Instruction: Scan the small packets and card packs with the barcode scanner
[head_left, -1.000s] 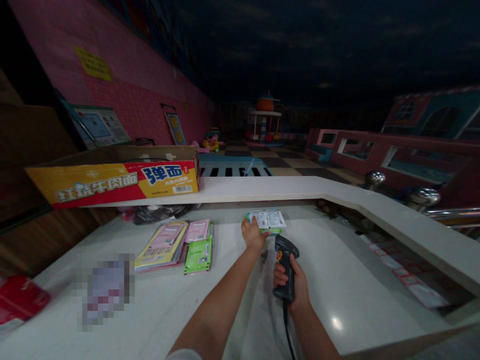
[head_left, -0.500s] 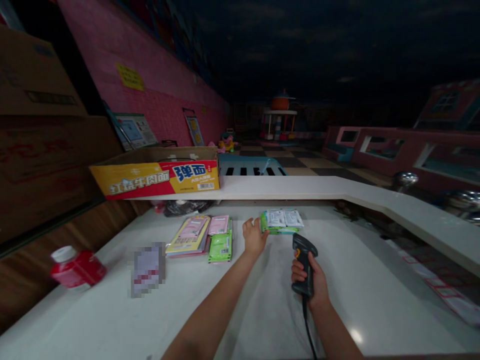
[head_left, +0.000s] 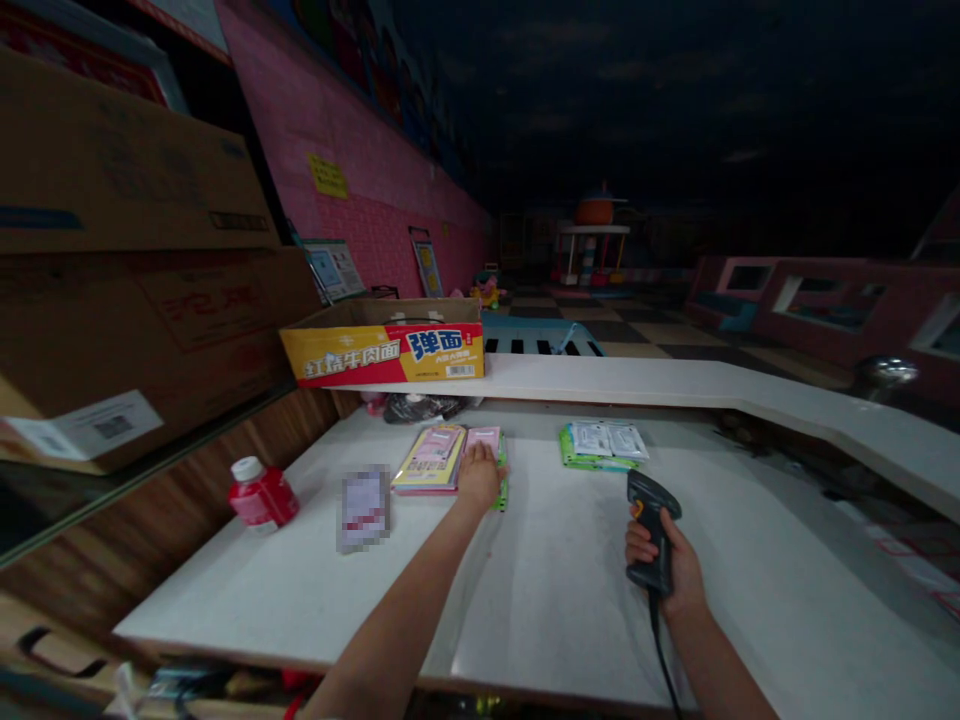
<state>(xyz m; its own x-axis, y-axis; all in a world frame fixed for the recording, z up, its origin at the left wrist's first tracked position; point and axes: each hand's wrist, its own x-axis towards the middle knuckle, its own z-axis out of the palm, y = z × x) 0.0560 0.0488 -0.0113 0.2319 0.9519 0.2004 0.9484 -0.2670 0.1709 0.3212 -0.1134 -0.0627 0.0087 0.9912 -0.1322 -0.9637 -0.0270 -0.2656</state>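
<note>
My left hand (head_left: 478, 480) lies with fingers stretched out on a pink packet (head_left: 484, 436), covering much of it. A green packet (head_left: 503, 490) shows under the hand's right edge. Directly left is a stack of yellow and pink flat packs (head_left: 429, 460). My right hand (head_left: 681, 572) is wrapped around the handle of a black barcode scanner (head_left: 651, 530), its cord trailing down toward me. Beyond the scanner's head, a pile of green packets (head_left: 574, 460) has two silvery-white sachets (head_left: 606, 438) on top.
A red bottle with a white cap (head_left: 262, 497) and a blurred-out flat item (head_left: 364, 510) are on the white counter (head_left: 300, 590) at left. A yellow-red noodle carton (head_left: 382, 352) rests on the raised ledge (head_left: 645, 376). Brown cardboard boxes (head_left: 150, 310) are stacked far left.
My left hand has moved left, from beside the green packet pile onto the pink packet. My right hand still grips the scanner. The view has turned left.
</note>
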